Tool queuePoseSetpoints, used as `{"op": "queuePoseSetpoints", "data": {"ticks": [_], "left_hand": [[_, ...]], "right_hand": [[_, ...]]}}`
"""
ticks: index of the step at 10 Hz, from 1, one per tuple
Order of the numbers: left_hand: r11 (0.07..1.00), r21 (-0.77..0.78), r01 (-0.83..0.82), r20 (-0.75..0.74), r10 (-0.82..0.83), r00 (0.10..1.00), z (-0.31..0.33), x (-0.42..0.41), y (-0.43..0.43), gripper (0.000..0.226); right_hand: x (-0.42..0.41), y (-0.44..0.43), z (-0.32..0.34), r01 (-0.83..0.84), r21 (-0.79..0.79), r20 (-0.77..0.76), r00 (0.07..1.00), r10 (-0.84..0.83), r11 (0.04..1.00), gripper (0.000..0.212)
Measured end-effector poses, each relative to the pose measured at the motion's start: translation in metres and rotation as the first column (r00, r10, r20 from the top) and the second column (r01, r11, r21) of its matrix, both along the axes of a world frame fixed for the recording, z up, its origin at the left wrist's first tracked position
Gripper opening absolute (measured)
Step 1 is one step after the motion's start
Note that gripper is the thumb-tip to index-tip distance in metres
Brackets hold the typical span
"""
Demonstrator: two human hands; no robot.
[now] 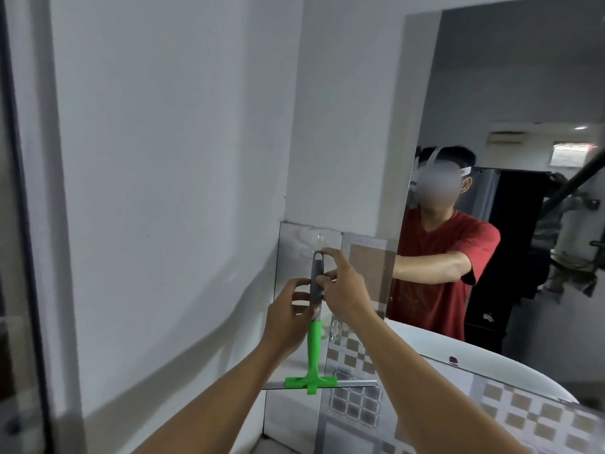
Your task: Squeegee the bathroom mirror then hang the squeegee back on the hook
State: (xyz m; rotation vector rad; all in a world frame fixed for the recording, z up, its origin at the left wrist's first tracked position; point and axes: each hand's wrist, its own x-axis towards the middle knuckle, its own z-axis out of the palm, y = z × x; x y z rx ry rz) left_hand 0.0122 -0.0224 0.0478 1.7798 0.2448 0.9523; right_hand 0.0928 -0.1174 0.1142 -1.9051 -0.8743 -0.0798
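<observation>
The squeegee [313,348] is upright, with a grey upper handle, a green lower shaft and a green blade at the bottom. Its hanging hole sits just below a clear hook [319,240] stuck on the tiled wall. My left hand [291,317] grips the grey handle from the left. My right hand [340,290] pinches the handle from the right, index finger raised beside the hole. The mirror [510,93] fills the upper right and reflects a person in a red shirt.
A white painted wall [163,158] runs along the left, meeting the tiled wall [370,267] in a corner behind the squeegee. A white basin rim [484,362] lies below the mirror. A dark door frame [19,224] stands at the far left.
</observation>
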Motion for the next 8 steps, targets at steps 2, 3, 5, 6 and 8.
{"op": "queuePoseSetpoints", "data": {"ticks": [2, 3, 5, 6, 8], "left_hand": [[0.999, 0.039, -0.026, -0.021, 0.027, 0.999, -0.011, 0.01, 0.009, 0.04], [0.999, 0.045, -0.024, -0.02, 0.025, 0.999, -0.014, 0.018, 0.011, 0.04], [0.999, 0.008, -0.036, -0.007, 0.036, 0.999, -0.019, 0.028, 0.013, 0.033], [0.999, 0.02, -0.033, -0.021, 0.034, 0.999, -0.019, 0.029, 0.015, 0.036], [0.993, 0.029, -0.112, -0.05, 0.113, 0.992, -0.017, 0.021, 0.011, 0.044]], "right_hand": [[0.008, 0.008, -0.013, 0.021, 0.023, -0.028, 0.999, -0.02, 1.0, 0.05], [0.014, 0.011, -0.015, 0.038, 0.021, -0.034, 0.999, -0.037, 0.999, 0.051], [0.016, 0.012, -0.016, 0.027, -0.003, -0.025, 0.999, -0.027, 1.0, 0.052], [0.017, 0.012, -0.015, 0.026, -0.022, -0.002, 1.0, -0.026, 0.999, 0.053], [-0.002, -0.007, -0.007, 0.032, -0.076, 0.045, 0.999, -0.029, 0.997, 0.065]]}}
